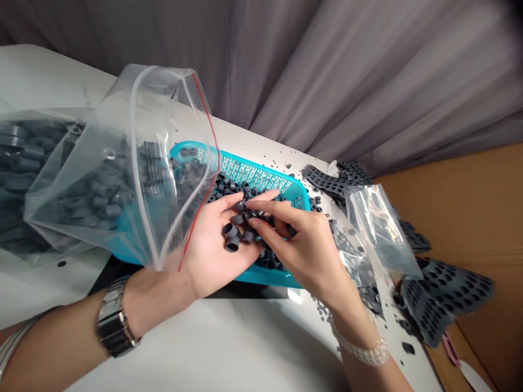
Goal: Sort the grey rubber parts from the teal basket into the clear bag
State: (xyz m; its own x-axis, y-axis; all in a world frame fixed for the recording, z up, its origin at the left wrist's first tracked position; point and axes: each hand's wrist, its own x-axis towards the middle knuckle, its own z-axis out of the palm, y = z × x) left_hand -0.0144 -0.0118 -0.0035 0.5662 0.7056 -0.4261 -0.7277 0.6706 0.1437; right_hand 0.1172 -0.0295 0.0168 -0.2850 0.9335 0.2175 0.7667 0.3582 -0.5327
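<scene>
My left hand [216, 245] is palm up, its fingers stretched out under several small dark grey hollow cylinders [231, 244]. Over that palm, my right hand [302, 234] is closed in a pinch, thumb and forefinger at one small grey cylinder [254, 215]. Beneath both hands stands a turquoise plastic basket [300, 190] with more of these cylinders inside. A clear zip bag [110, 114] with a red line along its mouth lies at the left, full of grey cylinders. Its mouth reaches in front of the basket and over my left wrist.
Perforated dark grey foam sheets [445, 294] lie at the right, by a brown cardboard surface [461, 201]. An unfilled-looking clear bag [384, 228] rests near them. Small grey bits are scattered on the white table [253, 343]. A grey curtain [261, 60] hangs behind. Pink-handled scissors or knife [450, 349] shows lower right.
</scene>
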